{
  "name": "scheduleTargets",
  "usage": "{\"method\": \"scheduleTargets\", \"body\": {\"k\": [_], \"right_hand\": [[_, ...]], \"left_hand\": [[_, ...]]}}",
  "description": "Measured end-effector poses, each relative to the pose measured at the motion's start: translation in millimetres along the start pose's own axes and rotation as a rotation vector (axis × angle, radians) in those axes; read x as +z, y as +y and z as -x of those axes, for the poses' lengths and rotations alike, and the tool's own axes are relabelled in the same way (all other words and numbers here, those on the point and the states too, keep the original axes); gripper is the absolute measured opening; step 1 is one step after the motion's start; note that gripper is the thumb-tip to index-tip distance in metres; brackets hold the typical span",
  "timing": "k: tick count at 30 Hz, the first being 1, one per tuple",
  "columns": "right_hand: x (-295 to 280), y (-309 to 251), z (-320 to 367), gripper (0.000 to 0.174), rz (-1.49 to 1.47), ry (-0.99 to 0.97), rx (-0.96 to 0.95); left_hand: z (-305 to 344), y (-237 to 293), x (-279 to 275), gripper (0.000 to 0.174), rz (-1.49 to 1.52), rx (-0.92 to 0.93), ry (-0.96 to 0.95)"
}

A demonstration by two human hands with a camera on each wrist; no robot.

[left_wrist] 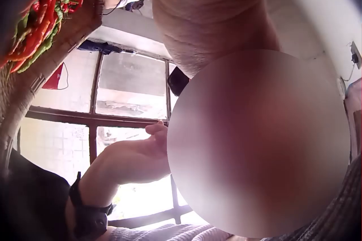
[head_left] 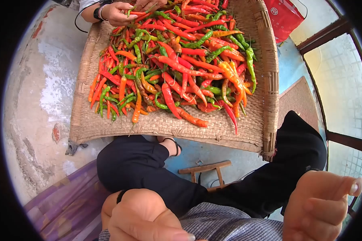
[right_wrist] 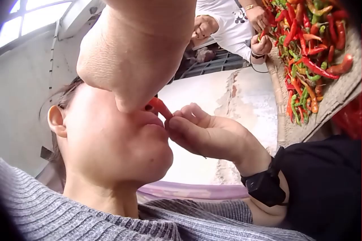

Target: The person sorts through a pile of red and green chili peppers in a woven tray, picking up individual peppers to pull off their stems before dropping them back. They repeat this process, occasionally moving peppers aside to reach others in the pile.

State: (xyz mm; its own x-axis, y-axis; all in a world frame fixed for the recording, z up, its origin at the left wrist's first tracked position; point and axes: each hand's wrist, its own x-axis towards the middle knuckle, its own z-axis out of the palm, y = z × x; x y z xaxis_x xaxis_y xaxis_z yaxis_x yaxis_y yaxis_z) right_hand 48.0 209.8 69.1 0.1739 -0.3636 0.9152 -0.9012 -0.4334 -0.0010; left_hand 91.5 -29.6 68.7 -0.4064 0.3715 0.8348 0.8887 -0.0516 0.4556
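My left hand point(head_left: 142, 217) is raised close to the face and pinches a red chili pepper point(right_wrist: 161, 108) between thumb and fingertips, its end right at the lips in the right wrist view. In the head view the pepper is out of frame. My right hand point(head_left: 319, 205) is up at the lower right with its fingers loosely bent and nothing seen in them. It looms large at the top of the right wrist view, overlapping the face. Beyond both hands, a big woven tray point(head_left: 173, 128) bears a heap of red, green and orange chili peppers point(head_left: 173, 68).
Another person's hands point(head_left: 118, 13) handle peppers at the tray's far left corner. A red bag point(head_left: 284, 18) stands beyond the right rim, near a framed window point(head_left: 346, 84). Below the tray are my dark-trousered legs point(head_left: 136, 160) and a wooden stool point(head_left: 207, 168). A worn wall point(head_left: 40, 100) rises at left.
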Motion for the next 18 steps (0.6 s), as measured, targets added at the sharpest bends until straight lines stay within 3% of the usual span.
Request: {"method": "scheduleTargets", "body": {"k": [2, 3, 4, 6, 9, 11, 14, 15, 17, 18], "right_hand": [[2.8, -4.4, 1.4, 0.025, 0.021, 0.025, 0.009], [3.5, -5.4, 1.8, 0.025, 0.043, 0.048, 0.018], [2.6, -4.2, 0.9, 0.025, 0.043, 0.048, 0.018], [0.4, -0.7, -1.3, 0.025, 0.001, 0.001, 0.010], [1.7, -1.7, -0.8, 0.025, 0.009, 0.014, 0.011], [1.1, -1.5, -1.3, 0.025, 0.008, 0.007, 0.012], [-0.4, -0.7, -2.8, 0.024, 0.007, -0.016, 0.014], [-0.9, -0.3, -3.1, 0.024, 0.006, -0.023, 0.015], [-1.9, 0.4, -3.5, 0.024, 0.005, -0.038, 0.016], [-2.5, 0.8, -3.4, 0.023, 0.005, -0.046, 0.017]], "left_hand": [[8.9, -0.4, 21.1, 0.019, -0.183, 0.074, 0.327], [24.4, 2.8, 18.1, 0.019, -0.183, 0.076, 0.327], [45.6, 8.5, 10.6, 0.008, -0.188, 0.146, 0.341], [46.7, 9.2, 9.6, 0.008, -0.194, 0.216, 0.355], [3.6, 1.1, 10.8, 0.020, -0.151, 0.069, 0.306], [-0.8, 2.2, -7.2, 0.021, -0.014, -0.007, 0.025], [1.4, 3.5, -9.4, 0.022, 0.004, -0.013, 0.007], [4.9, 3.8, -4.9, 0.022, 0.003, -0.013, 0.007], [12.7, 4.0, 17.4, 0.020, -0.135, 0.046, 0.295], [5.8, -1.3, 38.7, 0.020, -0.135, 0.047, 0.295]]}}
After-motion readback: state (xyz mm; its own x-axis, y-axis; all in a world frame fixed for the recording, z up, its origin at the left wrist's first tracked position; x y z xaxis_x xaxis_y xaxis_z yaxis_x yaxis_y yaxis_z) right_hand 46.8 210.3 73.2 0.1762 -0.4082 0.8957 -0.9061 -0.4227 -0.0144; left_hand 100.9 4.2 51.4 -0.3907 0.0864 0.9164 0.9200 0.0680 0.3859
